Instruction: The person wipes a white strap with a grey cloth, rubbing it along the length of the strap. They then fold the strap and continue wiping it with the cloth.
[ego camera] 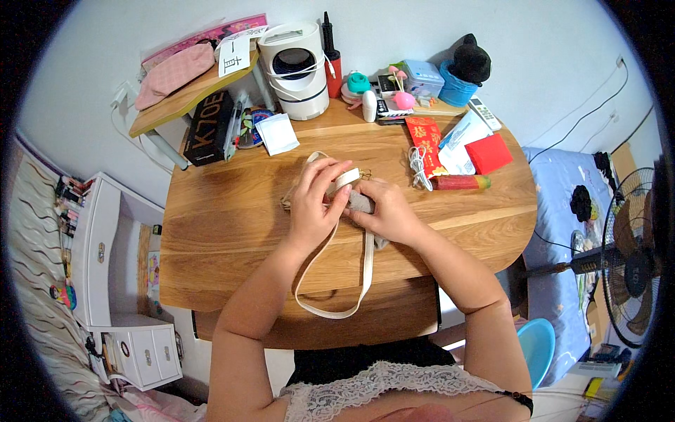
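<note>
Both hands meet above the middle of the wooden desk. My left hand (318, 203) grips a cream strap (348, 178) between thumb and fingers. From the hands the strap hangs in a long loop over the desk's front edge. My right hand (384, 207) holds a small grey fabric item (361, 202), probably a cloth; its exact kind cannot be told. More grey fabric shows below my right hand. Beside the strap's upper end is a small gold-coloured piece (365, 173). What lies under the palms is hidden.
The wooden desk (221, 227) carries white paper squares (277, 134), a white cylindrical device (295, 71), a coiled white cable (418, 168), red envelopes (488, 154) and a blue basket (457, 87). A black box (208, 129) stands under a small shelf. A fan (635, 258) is at the right.
</note>
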Action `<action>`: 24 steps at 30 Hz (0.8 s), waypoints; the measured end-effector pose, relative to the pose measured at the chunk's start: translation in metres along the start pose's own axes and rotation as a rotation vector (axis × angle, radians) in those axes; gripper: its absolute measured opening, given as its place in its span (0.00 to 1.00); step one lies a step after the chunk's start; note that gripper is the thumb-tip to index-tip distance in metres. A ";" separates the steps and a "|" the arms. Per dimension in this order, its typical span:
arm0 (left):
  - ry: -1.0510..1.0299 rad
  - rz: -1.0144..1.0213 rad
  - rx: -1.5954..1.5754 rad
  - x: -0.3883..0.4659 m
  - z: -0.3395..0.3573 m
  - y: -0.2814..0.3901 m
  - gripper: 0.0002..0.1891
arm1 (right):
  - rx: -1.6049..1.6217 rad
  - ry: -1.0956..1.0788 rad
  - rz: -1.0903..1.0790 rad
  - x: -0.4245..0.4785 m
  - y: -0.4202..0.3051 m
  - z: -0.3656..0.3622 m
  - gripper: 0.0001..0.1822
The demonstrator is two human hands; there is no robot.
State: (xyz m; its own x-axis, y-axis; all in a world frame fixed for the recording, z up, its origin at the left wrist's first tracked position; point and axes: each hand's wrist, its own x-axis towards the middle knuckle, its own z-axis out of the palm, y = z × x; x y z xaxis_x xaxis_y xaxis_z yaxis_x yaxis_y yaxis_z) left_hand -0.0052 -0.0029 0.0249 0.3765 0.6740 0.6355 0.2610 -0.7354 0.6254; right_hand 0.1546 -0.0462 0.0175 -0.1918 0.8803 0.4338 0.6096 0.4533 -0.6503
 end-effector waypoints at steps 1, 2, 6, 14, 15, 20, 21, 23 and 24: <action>-0.005 -0.005 0.000 0.000 0.000 0.000 0.15 | -0.009 0.000 -0.014 0.000 0.000 0.000 0.14; -0.011 -0.010 0.000 0.000 0.000 0.000 0.14 | -0.021 -0.014 -0.024 0.000 0.001 0.000 0.14; 0.041 -0.060 0.037 0.000 0.002 -0.010 0.11 | -0.043 -0.028 -0.067 0.000 0.006 0.004 0.14; 0.035 -0.332 -0.014 0.002 -0.003 -0.018 0.09 | -0.114 0.054 -0.047 -0.001 0.003 -0.002 0.15; 0.021 -0.365 -0.027 0.001 -0.002 -0.022 0.09 | -0.111 0.062 -0.044 -0.001 0.004 -0.002 0.16; 0.054 -0.527 -0.441 0.000 0.006 -0.031 0.11 | -0.091 0.090 -0.033 0.001 0.005 -0.001 0.14; 0.045 -0.564 -0.526 0.000 0.007 -0.032 0.12 | -0.076 0.077 -0.017 0.000 0.006 -0.001 0.14; 0.060 -0.632 -0.741 0.001 0.007 -0.030 0.13 | -0.047 0.063 -0.028 0.000 0.010 0.001 0.15; 0.069 -0.666 -0.847 0.001 0.007 -0.029 0.14 | -0.030 0.062 -0.056 0.000 0.013 0.003 0.17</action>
State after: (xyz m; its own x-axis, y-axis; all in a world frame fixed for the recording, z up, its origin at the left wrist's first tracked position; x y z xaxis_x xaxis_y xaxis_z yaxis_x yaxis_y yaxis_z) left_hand -0.0060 0.0192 0.0042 0.3281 0.9427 0.0598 -0.3156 0.0497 0.9476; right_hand 0.1604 -0.0400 0.0073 -0.1794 0.8429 0.5073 0.6224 0.4966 -0.6050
